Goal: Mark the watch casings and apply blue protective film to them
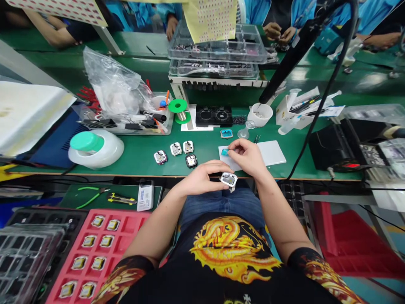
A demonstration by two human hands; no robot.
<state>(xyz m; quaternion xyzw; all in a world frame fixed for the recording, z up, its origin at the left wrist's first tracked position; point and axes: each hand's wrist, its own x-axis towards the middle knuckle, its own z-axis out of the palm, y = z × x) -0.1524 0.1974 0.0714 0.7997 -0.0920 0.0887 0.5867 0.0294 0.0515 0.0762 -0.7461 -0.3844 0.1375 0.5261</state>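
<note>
My left hand (204, 179) holds an opened smartwatch case (228, 180) with a silver frame, above my lap at the table's front edge. My right hand (248, 157) is closed in a pinch at a small blue piece (225, 152) over a white pad (272, 153); its fingertips partly hide the piece. Left of the hands, several opened watch cases lie on the green table, among them a black one (191, 160) and a purplish one (160, 157). Behind the pad lies a watch case with a blue face (226, 133).
A solder spool (181, 116), a black fixture (214, 115) and a white cup (260, 115) stand behind. The white bottle (96, 148) is at left, a black device (332, 145) at right. A red tray (122, 249) holds watch parts lower left. Co-workers' hands (280, 33) show across the bench.
</note>
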